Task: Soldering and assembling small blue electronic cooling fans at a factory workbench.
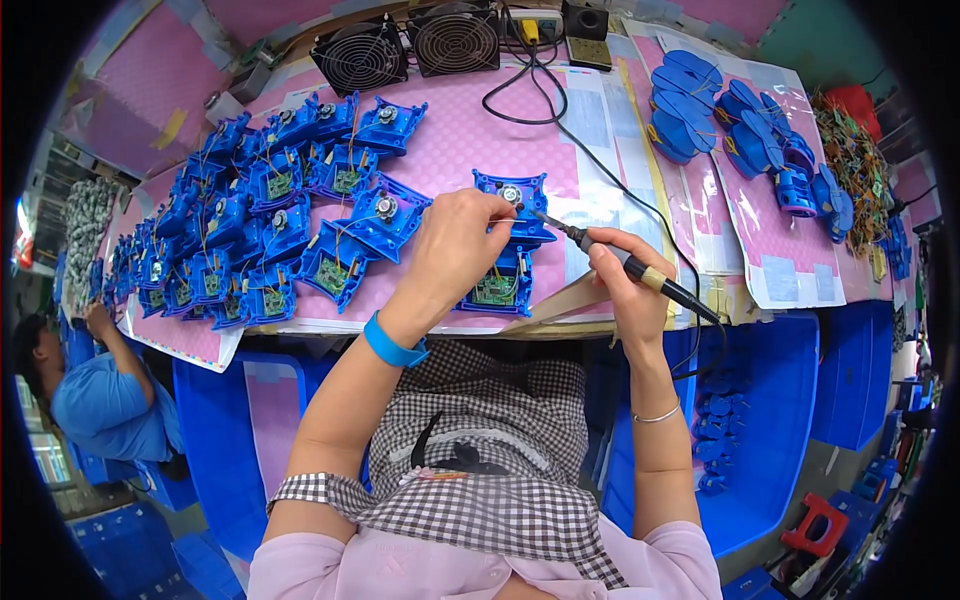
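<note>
Single view: a head-worn fisheye camera is looking steeply down from above the person's chest onto the pink work mat. It is facing forward across the bench, sitting close over the left hand and right hand. Bench edges are bending toward the dark circular rim.

Pale pink short sleeves, bare forearms. Black-and-white gingham apron over the front (small checks, dark strap down the middle). Bright blue wristband on the left wrist, thin silver bangle on the right. No gloves on the hands.
</note>
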Motion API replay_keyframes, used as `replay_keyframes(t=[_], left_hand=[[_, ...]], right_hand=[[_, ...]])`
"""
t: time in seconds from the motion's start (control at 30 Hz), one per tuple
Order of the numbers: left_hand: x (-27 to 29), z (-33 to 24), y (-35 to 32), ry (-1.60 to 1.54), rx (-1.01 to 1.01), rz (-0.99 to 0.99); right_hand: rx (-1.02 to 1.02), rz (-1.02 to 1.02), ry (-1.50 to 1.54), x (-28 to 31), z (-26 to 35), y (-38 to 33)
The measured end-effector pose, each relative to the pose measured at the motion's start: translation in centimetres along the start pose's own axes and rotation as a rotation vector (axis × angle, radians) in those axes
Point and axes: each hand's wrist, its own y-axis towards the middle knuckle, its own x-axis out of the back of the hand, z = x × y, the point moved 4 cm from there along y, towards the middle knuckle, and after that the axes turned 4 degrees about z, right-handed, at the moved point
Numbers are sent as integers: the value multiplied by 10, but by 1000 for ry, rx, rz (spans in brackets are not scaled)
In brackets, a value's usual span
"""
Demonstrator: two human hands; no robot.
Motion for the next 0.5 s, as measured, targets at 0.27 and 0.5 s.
replay_keyframes(t=[0.27, 0.5], left_hand=[[-4, -1, 2, 112, 20, 104], [-5, 1, 4, 125, 14, 113]], right_hand=[[-25, 0, -6, 0, 1, 0], [-12, -14, 4, 2, 2, -1]])
